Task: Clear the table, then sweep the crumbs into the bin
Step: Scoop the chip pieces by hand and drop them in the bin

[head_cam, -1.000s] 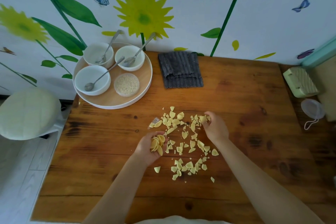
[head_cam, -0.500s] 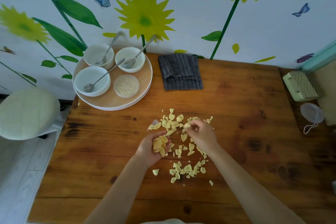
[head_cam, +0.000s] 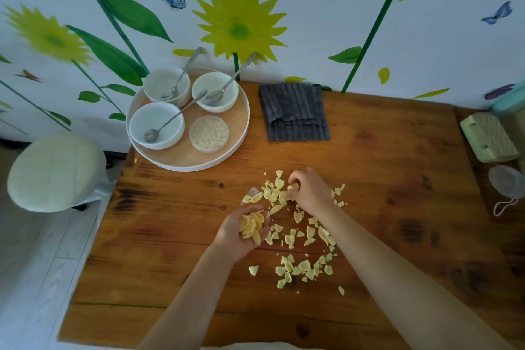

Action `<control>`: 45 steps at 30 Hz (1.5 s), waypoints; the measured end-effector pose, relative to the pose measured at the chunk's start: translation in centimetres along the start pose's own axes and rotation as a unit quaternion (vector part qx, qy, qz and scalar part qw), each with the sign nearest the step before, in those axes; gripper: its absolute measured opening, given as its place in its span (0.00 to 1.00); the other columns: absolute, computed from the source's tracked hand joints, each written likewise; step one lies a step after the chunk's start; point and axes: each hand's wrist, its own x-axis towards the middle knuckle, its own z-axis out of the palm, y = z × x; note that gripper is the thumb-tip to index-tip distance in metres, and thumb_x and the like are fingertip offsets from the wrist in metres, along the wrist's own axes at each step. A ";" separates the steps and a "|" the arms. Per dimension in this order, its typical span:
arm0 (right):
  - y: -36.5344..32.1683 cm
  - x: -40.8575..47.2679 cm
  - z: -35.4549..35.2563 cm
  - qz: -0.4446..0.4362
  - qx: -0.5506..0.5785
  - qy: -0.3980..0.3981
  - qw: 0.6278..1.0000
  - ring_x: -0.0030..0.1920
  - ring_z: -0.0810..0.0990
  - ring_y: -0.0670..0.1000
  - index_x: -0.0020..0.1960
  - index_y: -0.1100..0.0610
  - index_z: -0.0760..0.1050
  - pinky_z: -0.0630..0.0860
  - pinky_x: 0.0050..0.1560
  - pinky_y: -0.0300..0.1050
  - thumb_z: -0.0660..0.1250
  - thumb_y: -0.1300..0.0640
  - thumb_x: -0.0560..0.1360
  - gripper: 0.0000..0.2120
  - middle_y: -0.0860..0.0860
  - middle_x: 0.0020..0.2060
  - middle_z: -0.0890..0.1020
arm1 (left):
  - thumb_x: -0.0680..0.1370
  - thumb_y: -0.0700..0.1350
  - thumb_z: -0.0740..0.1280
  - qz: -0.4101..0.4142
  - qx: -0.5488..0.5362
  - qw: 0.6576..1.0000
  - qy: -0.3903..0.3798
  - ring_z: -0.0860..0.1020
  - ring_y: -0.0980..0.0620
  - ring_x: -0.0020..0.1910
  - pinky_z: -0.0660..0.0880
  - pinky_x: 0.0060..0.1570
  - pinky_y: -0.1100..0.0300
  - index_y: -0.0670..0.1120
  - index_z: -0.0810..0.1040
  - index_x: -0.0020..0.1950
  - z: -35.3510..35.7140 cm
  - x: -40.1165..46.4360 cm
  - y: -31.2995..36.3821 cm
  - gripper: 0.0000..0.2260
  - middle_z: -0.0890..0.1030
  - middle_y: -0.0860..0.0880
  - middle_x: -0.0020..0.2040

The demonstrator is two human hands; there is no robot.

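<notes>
1. We see the left hand [head_cam: 241, 231] palm up over the wooden table [head_cam: 397, 207], fingers cupped around a small stack of pale yellow chip pieces [head_cam: 252, 227].
2. The right hand [head_cam: 309, 192] sits at the far edge of the scatter, knuckles up, thumb and fingertips pinched on one yellow piece [head_cam: 292, 187].
3. The loose crumbs [head_cam: 301, 267] lie spread on the table between and near both hands: one cluster beside the right hand, another closer to us, a few strays apart.
4. A small clear wrapper scrap [head_cam: 251, 192] lies at the left edge of the scatter.
5. At the far left corner we note a round tray [head_cam: 184, 160] holding three white bowls, each with a spoon, and a small dish of grains [head_cam: 208, 133].
6. A folded dark grey cloth [head_cam: 295, 115] lies against the wall, to the right of the tray.
7. A pale stool [head_cam: 54, 172] stands off the table's left side.
</notes>
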 end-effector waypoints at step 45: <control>0.5 -0.1 1.1 -0.010 0.071 -0.090 0.993 0.35 0.75 0.46 0.44 0.56 0.75 0.74 0.39 0.44 0.69 0.56 0.71 0.05 0.44 0.36 0.76 | 0.80 0.41 0.55 -0.007 -0.098 0.995 0.000 0.77 0.48 0.40 0.80 0.30 0.59 0.39 0.77 0.46 -2.2 0.6 1.6 0.13 0.78 0.41 0.43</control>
